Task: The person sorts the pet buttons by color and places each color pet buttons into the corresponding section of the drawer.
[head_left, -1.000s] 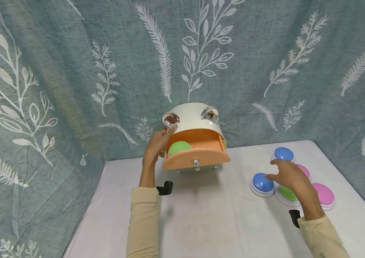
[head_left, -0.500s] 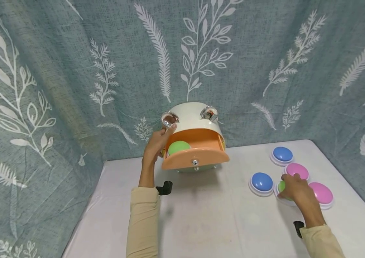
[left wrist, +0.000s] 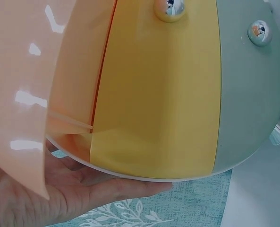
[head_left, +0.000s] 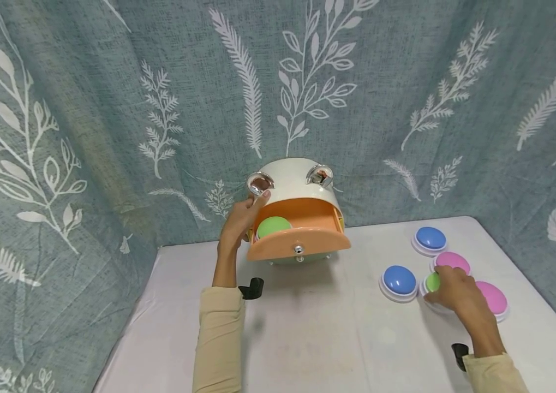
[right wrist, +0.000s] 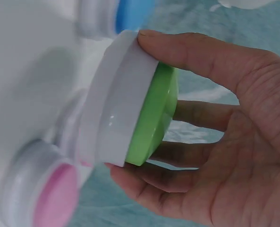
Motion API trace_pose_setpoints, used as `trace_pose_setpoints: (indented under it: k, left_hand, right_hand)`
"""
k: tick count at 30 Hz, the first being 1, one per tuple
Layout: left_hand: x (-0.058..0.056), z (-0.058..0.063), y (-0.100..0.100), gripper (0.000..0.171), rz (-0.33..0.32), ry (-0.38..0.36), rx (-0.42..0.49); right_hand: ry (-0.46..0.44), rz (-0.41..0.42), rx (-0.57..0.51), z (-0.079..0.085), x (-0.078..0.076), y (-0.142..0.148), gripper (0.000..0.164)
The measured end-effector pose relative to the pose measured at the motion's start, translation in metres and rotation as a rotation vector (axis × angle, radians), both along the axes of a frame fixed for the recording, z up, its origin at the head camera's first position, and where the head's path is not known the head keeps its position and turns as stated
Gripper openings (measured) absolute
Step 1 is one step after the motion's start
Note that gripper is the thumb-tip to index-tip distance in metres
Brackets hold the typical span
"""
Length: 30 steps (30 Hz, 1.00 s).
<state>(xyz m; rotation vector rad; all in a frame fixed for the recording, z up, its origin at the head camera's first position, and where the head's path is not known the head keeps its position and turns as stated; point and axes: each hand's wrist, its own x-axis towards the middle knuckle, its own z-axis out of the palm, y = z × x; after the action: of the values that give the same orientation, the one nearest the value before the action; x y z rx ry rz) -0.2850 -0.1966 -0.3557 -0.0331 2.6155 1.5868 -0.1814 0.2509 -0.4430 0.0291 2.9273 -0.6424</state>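
A frog-shaped drawer box (head_left: 297, 177), cream on top with two shiny eye rings, stands against the curtain. Its orange top drawer (head_left: 282, 246) is pulled out and holds a green-domed push button (head_left: 274, 225) on the left side. My left hand (head_left: 240, 218) holds the left side of the box, thumb near the left eye; the other fingers are partly hidden there. In the left wrist view a yellow drawer (left wrist: 158, 94) is closed. At the right, my right hand (head_left: 454, 289) grips another green-domed push button (right wrist: 125, 109) by its white base, thumb and fingers on opposite sides.
Around the right hand on the white table (head_left: 307, 333) sit a near blue button (head_left: 399, 280), a far blue button (head_left: 431, 238), and two pink ones, a far pink button (head_left: 452, 262) and a near pink button (head_left: 494, 297). A patterned curtain (head_left: 199, 109) hangs close behind.
My right hand has come down from above the buttons, moved slightly right, and taken hold of the green-domed one. The left hand and the box have stayed in place.
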Motion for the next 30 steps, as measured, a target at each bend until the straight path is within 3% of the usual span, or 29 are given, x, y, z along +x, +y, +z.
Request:
trace_pose_setpoints:
  k: [4,12,18,24,30]
  left_hand:
    - [0.000,0.000,0.000,0.059,-0.002,0.016,-0.002]
    - [0.000,-0.001,0.000,0.057,0.003,0.009,0.009]
    - [0.000,-0.003,0.001,0.060,-0.001,0.022,0.004]
    - [-0.001,-0.004,0.001,0.060,-0.008,0.026,0.009]
    - [-0.001,-0.004,-0.002,0.060,-0.005,0.027,0.002]
  right_hand:
    - [0.114,0.006,0.010,0.017,0.003,-0.003,0.067]
    - [0.264,0.000,-0.002,0.047,0.007,-0.020,0.077]
    - [0.413,-0.023,-0.066,0.060,0.007,-0.043,0.060]
    - [0.474,-0.069,-0.089,0.075,0.001,-0.066,0.065]
    - [0.517,-0.052,-0.206,0.095,-0.008,-0.092,0.063]
